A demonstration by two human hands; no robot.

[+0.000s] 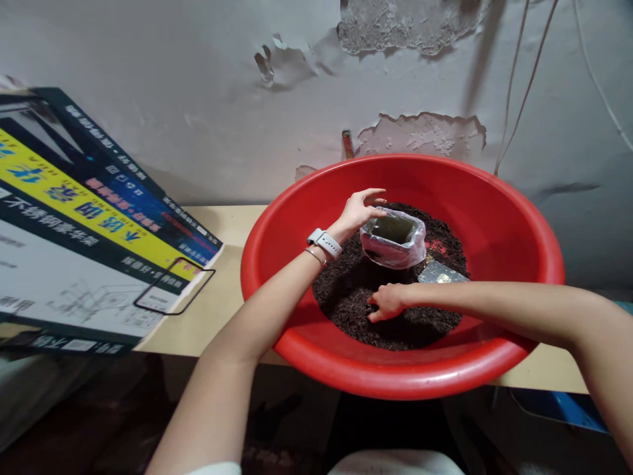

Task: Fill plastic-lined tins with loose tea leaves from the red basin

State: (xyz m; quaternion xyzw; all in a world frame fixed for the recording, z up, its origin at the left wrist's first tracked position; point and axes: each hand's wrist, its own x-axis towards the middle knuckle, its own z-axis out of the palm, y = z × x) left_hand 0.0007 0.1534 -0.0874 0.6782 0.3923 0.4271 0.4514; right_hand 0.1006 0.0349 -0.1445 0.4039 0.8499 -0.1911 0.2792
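A wide, round basin of glossy red plastic (415,381) is set on a pale, wood-coloured worktop (225,284) against a light grey wall with peeling paint (198,86). A loose bed of dark brown, crumbly soil (346,310) is spread across the basin's floor.

On the far part of the soil, a small, squarish, open-topped container wrapped in clear, crinkled plastic (394,254) is stood upright, its hollow inside seen from above. It is reached by the left hand (366,207) from the left: the fingers are held well apart and stretched over the far side, and the thumb is placed at the rim. Whether the rim is actually touched cannot be told. A light grey wristwatch (325,243) is worn on that arm.

The right hand (388,302) is lowered to the soil on the near side of the container. Its fingers are loosely curled, with the fingertips set against the soil; whether any is gripped cannot be told.

To the right of the container, partly hidden by the right forearm, a flat, grey, speckled piece (440,272) is seen. At the far left, a large, printed cardboard box in black, yellow and white (89,218) is propped.
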